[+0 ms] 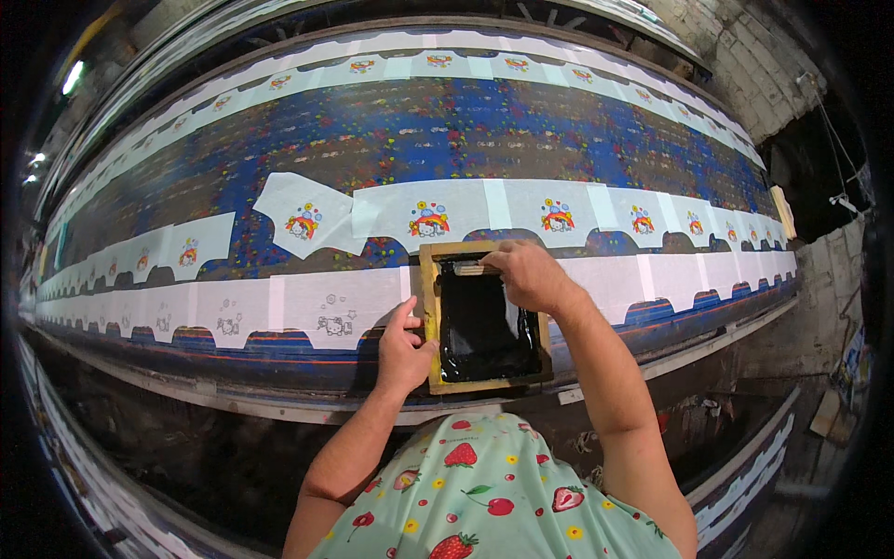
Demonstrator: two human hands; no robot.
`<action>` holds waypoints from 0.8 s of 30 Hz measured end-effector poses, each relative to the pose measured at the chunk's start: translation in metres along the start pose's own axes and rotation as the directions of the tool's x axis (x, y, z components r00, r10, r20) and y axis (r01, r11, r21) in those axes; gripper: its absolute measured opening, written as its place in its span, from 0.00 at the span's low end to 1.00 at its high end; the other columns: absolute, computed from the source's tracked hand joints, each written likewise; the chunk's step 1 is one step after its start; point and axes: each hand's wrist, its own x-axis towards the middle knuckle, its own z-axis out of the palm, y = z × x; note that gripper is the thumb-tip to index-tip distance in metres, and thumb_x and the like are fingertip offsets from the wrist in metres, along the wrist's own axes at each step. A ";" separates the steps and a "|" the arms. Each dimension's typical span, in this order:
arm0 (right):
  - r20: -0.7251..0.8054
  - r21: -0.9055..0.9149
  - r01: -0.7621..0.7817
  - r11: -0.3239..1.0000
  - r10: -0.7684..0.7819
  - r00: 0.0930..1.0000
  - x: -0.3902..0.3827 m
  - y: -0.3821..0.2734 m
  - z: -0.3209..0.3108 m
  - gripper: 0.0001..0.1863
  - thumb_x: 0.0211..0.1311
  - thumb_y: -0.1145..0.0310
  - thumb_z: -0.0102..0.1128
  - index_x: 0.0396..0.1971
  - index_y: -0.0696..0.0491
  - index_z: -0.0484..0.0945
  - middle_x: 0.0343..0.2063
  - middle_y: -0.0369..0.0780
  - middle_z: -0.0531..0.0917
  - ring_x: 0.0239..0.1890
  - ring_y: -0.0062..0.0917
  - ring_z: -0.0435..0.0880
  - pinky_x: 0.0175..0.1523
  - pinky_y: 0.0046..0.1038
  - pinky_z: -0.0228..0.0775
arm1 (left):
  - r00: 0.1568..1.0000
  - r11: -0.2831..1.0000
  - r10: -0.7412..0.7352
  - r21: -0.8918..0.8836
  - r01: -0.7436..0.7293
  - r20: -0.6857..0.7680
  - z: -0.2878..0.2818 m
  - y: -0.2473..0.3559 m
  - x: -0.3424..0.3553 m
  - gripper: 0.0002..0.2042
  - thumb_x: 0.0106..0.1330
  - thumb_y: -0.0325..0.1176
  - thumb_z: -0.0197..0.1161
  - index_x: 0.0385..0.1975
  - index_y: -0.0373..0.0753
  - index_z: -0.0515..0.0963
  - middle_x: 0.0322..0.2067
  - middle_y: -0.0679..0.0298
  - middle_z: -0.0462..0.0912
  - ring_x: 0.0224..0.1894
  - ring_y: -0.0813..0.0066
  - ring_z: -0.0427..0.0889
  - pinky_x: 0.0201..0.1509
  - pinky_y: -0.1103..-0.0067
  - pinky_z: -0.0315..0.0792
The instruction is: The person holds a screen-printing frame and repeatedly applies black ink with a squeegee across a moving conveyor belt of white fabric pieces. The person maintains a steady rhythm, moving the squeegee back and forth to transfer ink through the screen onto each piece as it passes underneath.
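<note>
A wooden-edged printing screen [543, 377] with wet black ink [480, 326] on its mesh lies over the white fabric pieces on the near side of the long table. My right hand [528, 276] is closed round a squeegee [468, 268], held crosswise at the far end of the screen. My left hand [406, 349] is at the left rail, fingers and thumb bent against the wood. Just left of the screen, a white fabric piece [303, 303] carries a black outline print of a cartoon cat. The fabric under the screen is hidden.
Behind the screen runs a row of fabric pieces [503, 200] with colourful prints; one tilted piece [289, 200] lies askew. The blue table surface [391, 130] is spotted with paint. Another printed row [396, 65] lies along the far side. A pale rail [242, 399] borders the near edge.
</note>
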 end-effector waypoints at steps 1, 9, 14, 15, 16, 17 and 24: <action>-0.011 0.021 0.007 1.000 -0.007 1.000 -0.005 -0.002 0.003 0.25 0.59 0.83 0.65 0.57 0.54 0.90 0.49 0.48 0.90 0.58 0.50 0.88 0.63 0.48 0.82 | 1.000 1.000 0.006 0.001 -0.006 -0.003 0.000 -0.002 0.001 0.46 0.61 0.15 0.79 0.83 0.38 0.69 0.53 0.56 0.86 0.38 0.76 0.84 0.47 0.75 0.84; -0.058 -0.038 0.103 0.994 -0.105 0.993 -0.069 -0.033 0.029 0.22 0.56 0.77 0.69 0.53 0.51 0.90 0.46 0.45 0.89 0.52 0.44 0.87 0.58 0.44 0.79 | 0.999 0.999 0.035 0.017 -0.035 0.006 -0.001 -0.009 0.002 0.44 0.62 0.16 0.78 0.82 0.37 0.70 0.54 0.56 0.85 0.37 0.76 0.83 0.47 0.75 0.84; -0.057 0.002 0.071 0.998 -0.070 0.996 -0.114 -0.065 0.037 0.22 0.60 0.75 0.67 0.56 0.52 0.89 0.47 0.44 0.88 0.53 0.43 0.85 0.59 0.44 0.76 | 0.999 0.999 0.045 -0.013 -0.044 0.013 0.000 -0.012 0.000 0.43 0.63 0.16 0.76 0.82 0.36 0.70 0.58 0.54 0.84 0.40 0.75 0.84 0.49 0.74 0.84; -0.056 0.000 0.060 0.998 -0.060 0.997 -0.122 -0.072 0.039 0.22 0.60 0.75 0.67 0.56 0.52 0.89 0.47 0.44 0.88 0.53 0.43 0.85 0.59 0.44 0.76 | 0.999 0.999 0.045 -0.019 -0.045 0.010 0.001 -0.013 0.000 0.43 0.63 0.14 0.75 0.82 0.36 0.70 0.59 0.55 0.84 0.43 0.74 0.84 0.51 0.74 0.84; -0.062 0.003 0.051 0.999 -0.051 0.997 -0.129 -0.078 0.040 0.22 0.61 0.75 0.67 0.56 0.52 0.89 0.48 0.44 0.88 0.53 0.43 0.85 0.60 0.44 0.76 | 0.999 0.999 0.047 -0.027 -0.047 0.005 0.003 -0.014 0.000 0.43 0.64 0.13 0.74 0.82 0.36 0.69 0.60 0.56 0.83 0.46 0.74 0.85 0.53 0.74 0.84; -0.082 0.003 0.052 0.999 -0.052 0.995 -0.135 -0.083 0.042 0.22 0.62 0.75 0.65 0.57 0.52 0.89 0.49 0.44 0.88 0.53 0.43 0.84 0.61 0.45 0.76 | 1.000 0.999 0.022 -0.038 -0.022 0.005 0.005 -0.016 -0.001 0.43 0.64 0.12 0.73 0.82 0.36 0.69 0.61 0.56 0.83 0.49 0.74 0.85 0.54 0.74 0.84; -0.342 0.214 -0.030 0.976 0.103 0.934 -0.152 -0.076 0.052 0.24 0.52 0.81 0.75 0.52 0.50 0.91 0.54 0.45 0.87 0.60 0.45 0.84 0.66 0.46 0.77 | 0.912 0.927 0.371 0.122 -0.354 -0.174 0.031 -0.021 -0.012 0.38 0.60 0.13 0.71 0.75 0.36 0.75 0.69 0.46 0.79 0.73 0.47 0.78 0.76 0.61 0.74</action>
